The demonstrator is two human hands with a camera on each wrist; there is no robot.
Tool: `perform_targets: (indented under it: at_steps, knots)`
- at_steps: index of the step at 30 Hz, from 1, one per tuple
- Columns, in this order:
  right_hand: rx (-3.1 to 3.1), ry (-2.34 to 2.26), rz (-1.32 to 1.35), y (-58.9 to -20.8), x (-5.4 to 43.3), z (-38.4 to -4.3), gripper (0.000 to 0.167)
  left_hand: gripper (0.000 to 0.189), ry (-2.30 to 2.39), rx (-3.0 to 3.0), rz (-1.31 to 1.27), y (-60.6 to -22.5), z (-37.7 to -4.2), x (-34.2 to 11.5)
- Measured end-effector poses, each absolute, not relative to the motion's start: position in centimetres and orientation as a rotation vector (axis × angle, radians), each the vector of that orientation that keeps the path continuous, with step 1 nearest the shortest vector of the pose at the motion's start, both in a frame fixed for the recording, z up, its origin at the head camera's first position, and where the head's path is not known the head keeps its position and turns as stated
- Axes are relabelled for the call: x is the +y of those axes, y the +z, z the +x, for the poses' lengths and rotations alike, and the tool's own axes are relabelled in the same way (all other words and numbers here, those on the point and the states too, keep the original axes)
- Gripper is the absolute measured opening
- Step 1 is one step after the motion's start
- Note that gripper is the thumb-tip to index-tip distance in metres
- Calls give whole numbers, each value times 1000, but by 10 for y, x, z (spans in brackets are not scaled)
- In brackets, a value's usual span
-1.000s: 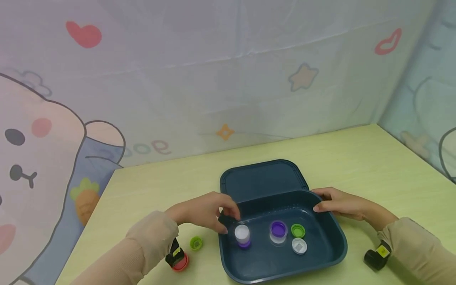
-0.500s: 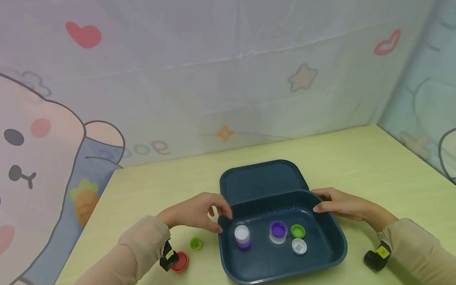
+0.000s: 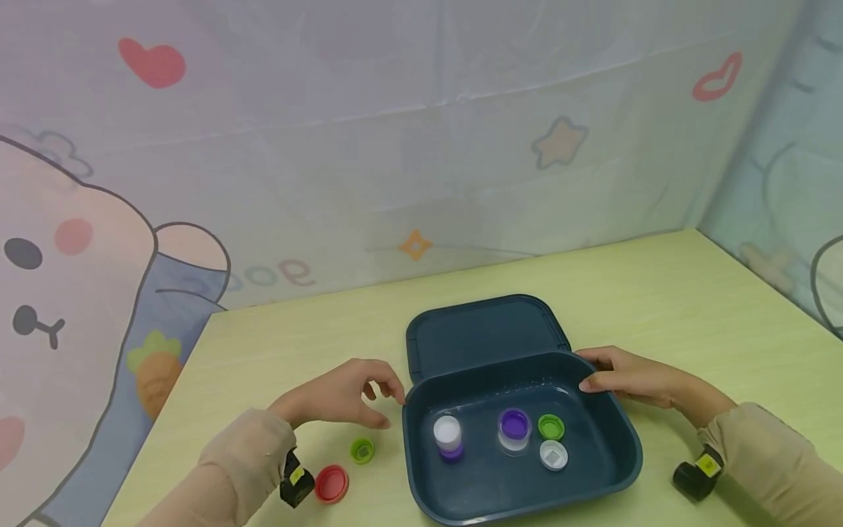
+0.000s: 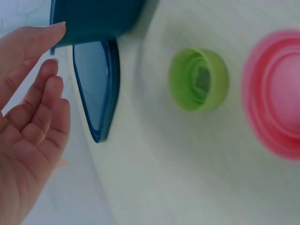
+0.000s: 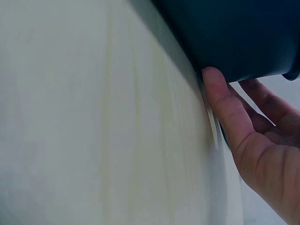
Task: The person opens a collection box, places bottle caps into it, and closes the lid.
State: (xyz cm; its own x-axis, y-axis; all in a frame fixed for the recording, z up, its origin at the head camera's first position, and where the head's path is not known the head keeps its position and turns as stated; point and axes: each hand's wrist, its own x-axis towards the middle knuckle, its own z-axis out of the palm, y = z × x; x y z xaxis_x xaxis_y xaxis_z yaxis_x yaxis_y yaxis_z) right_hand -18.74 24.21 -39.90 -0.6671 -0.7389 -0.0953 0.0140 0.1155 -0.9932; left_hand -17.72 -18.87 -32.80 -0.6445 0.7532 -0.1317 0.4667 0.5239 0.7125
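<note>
A dark blue rectangular box [image 3: 520,490] stands on the table, its matching lid [image 3: 484,333] lying behind it. My right hand [image 3: 635,377] holds the box's far right corner, thumb over the rim and fingers on the outside. Just off the left rim is my left hand [image 3: 345,391], fingers loosely bent around nothing. Inside the box are a white piece [image 3: 448,430] on top of a purple one [image 3: 452,453], a clear cup with a purple top [image 3: 514,424], a green cap [image 3: 550,427] and a white cap [image 3: 553,455].
On the table left of the box lie a small green cap [image 4: 199,79] and a larger red lid [image 3: 331,484], both hollow side up. A printed cloth [image 3: 369,146] hangs along the table's back edge. Each wrist wears a black camera.
My left hand has drawn back to the left, from over the box's left side to just outside it, uncovering the red lid. The right hand and the box's contents stay put.
</note>
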Motion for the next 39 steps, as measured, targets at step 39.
perform_targets:
  at_steps: [39]
  knots:
    - [1838, -1585, -675, -398, 245, -188, 46, 39, 1077, 2223, 687, -378, -172, -230]
